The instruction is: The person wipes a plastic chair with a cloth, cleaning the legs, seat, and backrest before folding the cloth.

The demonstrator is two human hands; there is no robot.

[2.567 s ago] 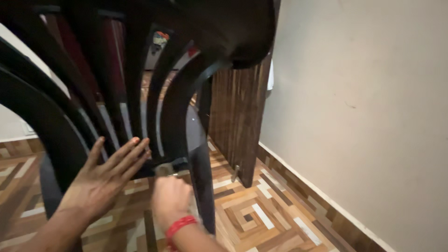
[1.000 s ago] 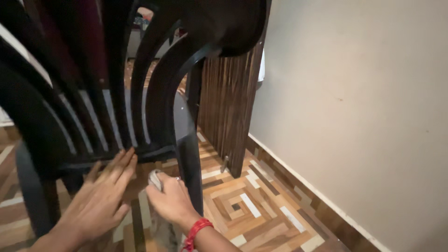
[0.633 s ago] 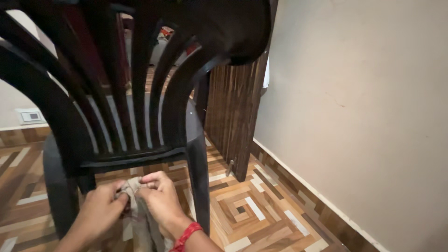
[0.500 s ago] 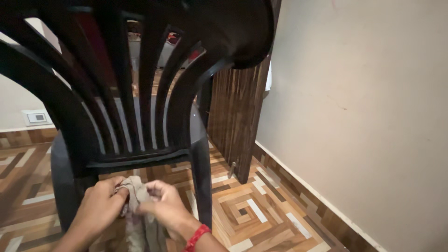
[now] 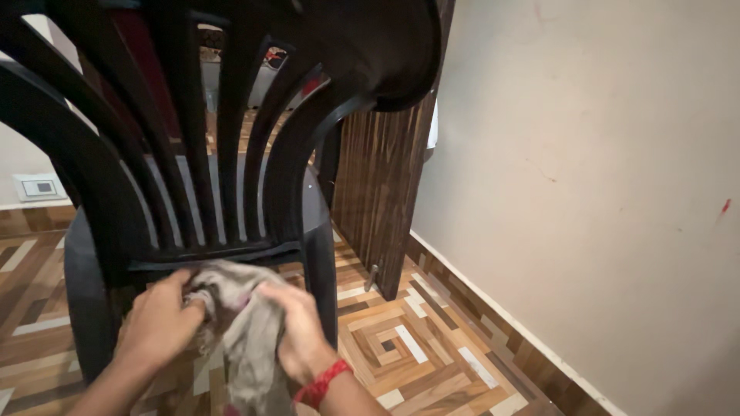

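Observation:
A dark plastic chair (image 5: 231,131) with a slatted back stands right in front of me, seen from behind. Both hands hold a crumpled grey cloth (image 5: 243,323) just below the chair's lower back rail. My left hand (image 5: 158,320) grips the cloth's left side. My right hand (image 5: 297,331), with a red thread band on the wrist, grips its right side beside the chair's rear right leg (image 5: 320,277). The cloth hangs down between the hands.
A dark striped wooden door (image 5: 381,185) stands open to the right of the chair, with a metal stopper near its bottom. A beige wall (image 5: 586,169) runs along the right. The floor (image 5: 416,347) is patterned wood tile. A wall socket (image 5: 35,187) sits at left.
My left hand left the chair's back and joined the right hand on the cloth. The cloth has since been spread wider and lifted closer to the chair's lower rail.

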